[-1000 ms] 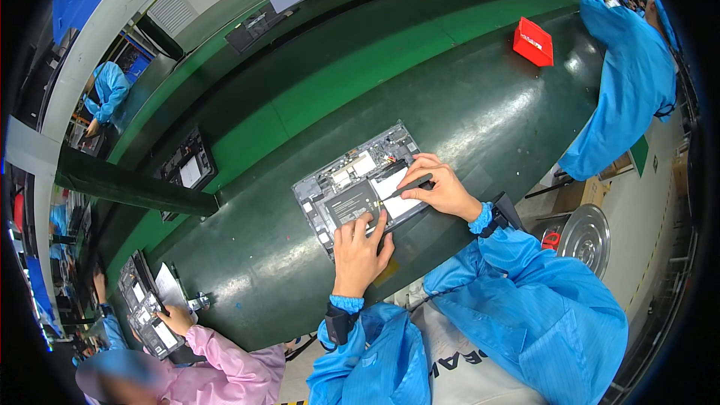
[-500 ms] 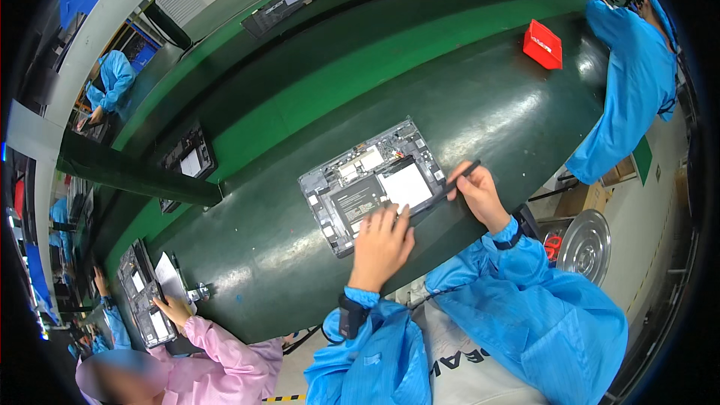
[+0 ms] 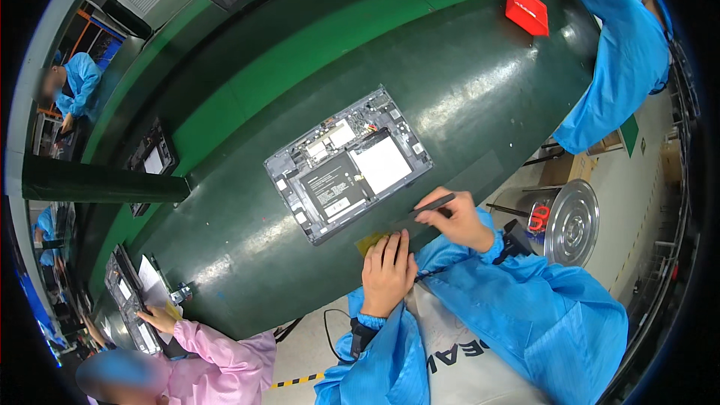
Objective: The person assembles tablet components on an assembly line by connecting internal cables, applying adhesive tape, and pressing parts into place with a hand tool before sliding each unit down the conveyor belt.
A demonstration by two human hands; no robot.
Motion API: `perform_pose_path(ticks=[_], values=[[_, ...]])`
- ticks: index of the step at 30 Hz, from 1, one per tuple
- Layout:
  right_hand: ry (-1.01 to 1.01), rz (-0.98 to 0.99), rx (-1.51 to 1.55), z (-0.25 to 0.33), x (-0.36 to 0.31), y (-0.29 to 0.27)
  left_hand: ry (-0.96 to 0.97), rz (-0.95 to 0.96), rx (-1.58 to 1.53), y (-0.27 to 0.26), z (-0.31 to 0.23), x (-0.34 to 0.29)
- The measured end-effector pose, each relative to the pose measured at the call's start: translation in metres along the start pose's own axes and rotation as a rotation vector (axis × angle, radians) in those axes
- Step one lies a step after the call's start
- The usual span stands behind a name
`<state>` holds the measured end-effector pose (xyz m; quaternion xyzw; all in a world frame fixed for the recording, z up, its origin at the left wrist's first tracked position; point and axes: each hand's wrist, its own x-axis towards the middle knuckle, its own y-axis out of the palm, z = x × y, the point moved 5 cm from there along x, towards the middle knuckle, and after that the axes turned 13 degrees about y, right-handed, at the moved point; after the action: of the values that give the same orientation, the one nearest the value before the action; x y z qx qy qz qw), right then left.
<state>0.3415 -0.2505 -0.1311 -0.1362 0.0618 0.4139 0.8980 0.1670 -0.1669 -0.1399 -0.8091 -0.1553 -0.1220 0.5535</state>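
An opened laptop base [image 3: 291, 203] lies on the green table, its black battery [image 3: 330, 189] and a white rectangular panel [image 3: 381, 166] exposed. Between this base and my body, my left hand [image 3: 388, 274] rests with fingers stretched out, fingertips at a small yellowish film [image 3: 369, 243] that it partly covers. Just to the right, my right hand [image 3: 459, 221] pinches a slim black pen-shaped tool [image 3: 436, 203], tilted toward the table by the left hand. The tool's tip is hard to make out. Neither hand touches the laptop base.
A clear sheet [image 3: 480, 172] lies right of the base. Farther back sits a red bin [image 3: 527, 11], near a blue-sleeved co-worker [image 3: 619, 60]. At left, a pink-sleeved co-worker [image 3: 225, 356] handles another opened laptop [image 3: 124, 285]. A green post [image 3: 105, 184] and a metal stool [image 3: 576, 221] flank the table.
Both hands have come off the laptop base toward my body, the right still with the black tool. The yellowish film now shows by my left fingers. The view has shifted somewhat.
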Motion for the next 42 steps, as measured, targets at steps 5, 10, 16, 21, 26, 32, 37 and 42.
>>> perform_pose_path(ticks=[5,10,16,21,26,32,37,42], values=[[-0.059,-0.033,-0.113,-0.003,-0.006,0.014,0.021,0.018,0.011,0.001,-0.001,0.0],[-0.114,0.004,-0.094,0.0,-0.007,0.02,0.028,0.021,0.043,-0.002,-0.002,-0.002],[-0.131,-0.005,-0.156,-0.002,-0.007,0.021,0.035,0.025,0.039,0.0,-0.001,-0.003],[-0.14,0.038,-0.128,0.001,-0.007,0.02,0.03,0.028,0.028,-0.002,-0.002,-0.001],[-0.244,0.063,-0.187,0.007,-0.012,0.022,0.01,0.03,0.002,0.001,-0.002,-0.003],[-0.21,-0.069,0.069,0.028,0.01,-0.017,-0.056,0.056,-0.041,-0.014,-0.001,0.009],[-0.222,0.209,0.254,0.061,0.095,-0.079,-0.07,-0.07,-0.107,-0.046,0.011,0.038],[-0.218,0.124,0.211,0.063,0.205,-0.069,-0.239,-0.307,-0.132,-0.04,0.056,0.114]])
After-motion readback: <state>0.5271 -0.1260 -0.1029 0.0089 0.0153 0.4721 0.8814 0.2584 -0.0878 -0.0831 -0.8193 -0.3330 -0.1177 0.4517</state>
